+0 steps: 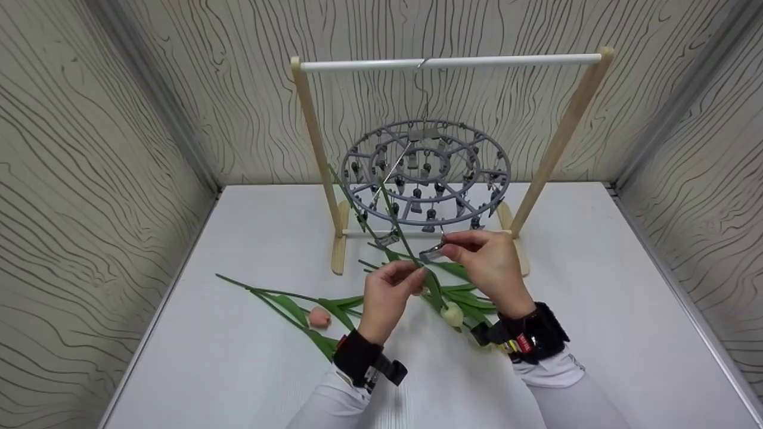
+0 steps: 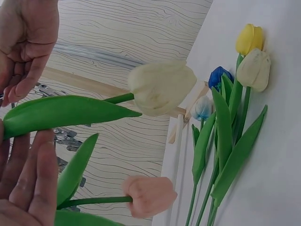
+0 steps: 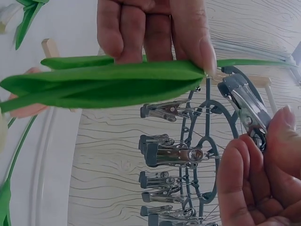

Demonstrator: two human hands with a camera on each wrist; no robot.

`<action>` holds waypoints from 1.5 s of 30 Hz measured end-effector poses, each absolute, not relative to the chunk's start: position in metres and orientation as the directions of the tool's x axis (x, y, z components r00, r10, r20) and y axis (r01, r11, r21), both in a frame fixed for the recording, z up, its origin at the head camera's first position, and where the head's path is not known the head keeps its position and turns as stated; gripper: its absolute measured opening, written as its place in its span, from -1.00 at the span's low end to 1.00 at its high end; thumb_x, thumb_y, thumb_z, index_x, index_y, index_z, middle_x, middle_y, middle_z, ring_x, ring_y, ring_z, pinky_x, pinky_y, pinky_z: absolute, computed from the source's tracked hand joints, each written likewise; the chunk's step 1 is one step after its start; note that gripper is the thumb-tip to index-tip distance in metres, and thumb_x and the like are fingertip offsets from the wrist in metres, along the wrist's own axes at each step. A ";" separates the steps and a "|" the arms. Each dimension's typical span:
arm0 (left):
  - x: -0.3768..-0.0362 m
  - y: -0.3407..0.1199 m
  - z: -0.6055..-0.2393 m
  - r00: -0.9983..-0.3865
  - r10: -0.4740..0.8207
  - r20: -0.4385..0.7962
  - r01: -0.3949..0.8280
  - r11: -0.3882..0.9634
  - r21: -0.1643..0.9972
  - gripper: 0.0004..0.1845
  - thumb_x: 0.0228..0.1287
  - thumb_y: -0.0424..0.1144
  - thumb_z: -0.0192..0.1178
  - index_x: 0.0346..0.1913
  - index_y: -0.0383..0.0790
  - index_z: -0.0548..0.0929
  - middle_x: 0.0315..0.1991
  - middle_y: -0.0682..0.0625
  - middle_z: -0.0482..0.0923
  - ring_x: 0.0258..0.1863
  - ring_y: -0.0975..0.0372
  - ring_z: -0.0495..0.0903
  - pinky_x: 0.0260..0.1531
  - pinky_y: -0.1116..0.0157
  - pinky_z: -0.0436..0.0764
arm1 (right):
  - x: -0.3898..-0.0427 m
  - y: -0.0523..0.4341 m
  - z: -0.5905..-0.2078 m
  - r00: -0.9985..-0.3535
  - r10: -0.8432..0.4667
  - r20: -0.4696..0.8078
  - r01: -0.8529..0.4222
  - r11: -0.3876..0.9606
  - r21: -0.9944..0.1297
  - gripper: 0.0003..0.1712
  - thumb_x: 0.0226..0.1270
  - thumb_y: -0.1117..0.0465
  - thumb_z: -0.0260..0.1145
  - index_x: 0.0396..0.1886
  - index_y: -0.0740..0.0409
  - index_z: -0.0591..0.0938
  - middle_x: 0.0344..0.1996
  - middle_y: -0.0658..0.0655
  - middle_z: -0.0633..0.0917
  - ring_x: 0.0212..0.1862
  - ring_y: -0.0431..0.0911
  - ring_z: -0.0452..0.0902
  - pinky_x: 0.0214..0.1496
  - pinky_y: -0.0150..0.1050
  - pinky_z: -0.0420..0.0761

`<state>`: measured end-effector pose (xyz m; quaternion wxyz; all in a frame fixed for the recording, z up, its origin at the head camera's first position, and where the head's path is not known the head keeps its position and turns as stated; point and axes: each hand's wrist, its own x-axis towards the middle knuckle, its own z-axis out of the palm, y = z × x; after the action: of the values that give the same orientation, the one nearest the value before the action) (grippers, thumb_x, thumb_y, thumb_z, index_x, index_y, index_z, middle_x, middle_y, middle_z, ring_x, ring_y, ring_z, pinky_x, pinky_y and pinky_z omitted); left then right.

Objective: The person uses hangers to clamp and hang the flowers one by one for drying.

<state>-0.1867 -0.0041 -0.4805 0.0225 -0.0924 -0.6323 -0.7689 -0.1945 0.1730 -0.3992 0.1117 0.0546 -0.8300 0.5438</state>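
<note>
- The white tulip (image 1: 452,314) is held above the table (image 1: 596,333), just in front of the round clip hanger (image 1: 427,173); its bloom points toward the person and its stem runs up toward the hanger.
- The left hand (image 1: 390,292) pinches the stem and leaves of the white tulip between thumb and fingers.
- The right hand (image 1: 489,262) squeezes a metal clip (image 1: 431,253) between thumb and fingertips, just beside the stem.
- The hanger hangs from the white bar of a wooden rack (image 1: 316,137).
- A pink tulip (image 1: 319,317) lies on the table to the left.
- More tulips (image 2: 235,117), yellow, blue and white, lie under the right wrist.
</note>
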 end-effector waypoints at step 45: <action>-0.199 -0.001 -0.490 -0.990 0.047 0.135 0.124 -0.180 0.976 -0.78 0.29 -0.32 0.35 -0.11 -0.43 0.68 -0.25 -0.09 0.70 -0.32 0.16 0.69 -0.29 0.25 0.72 | -0.200 0.168 -0.424 -0.979 -0.094 0.181 -0.198 0.238 -0.951 -0.53 0.27 0.08 0.46 0.10 0.23 0.68 -0.06 0.15 0.73 -0.06 -0.06 0.68 -0.05 -0.30 0.66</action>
<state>-0.1988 -0.0009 -0.4905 0.0252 -0.0669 -0.6399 -0.7651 -0.2000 0.1680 -0.4245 0.0429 0.0929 -0.7854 0.6104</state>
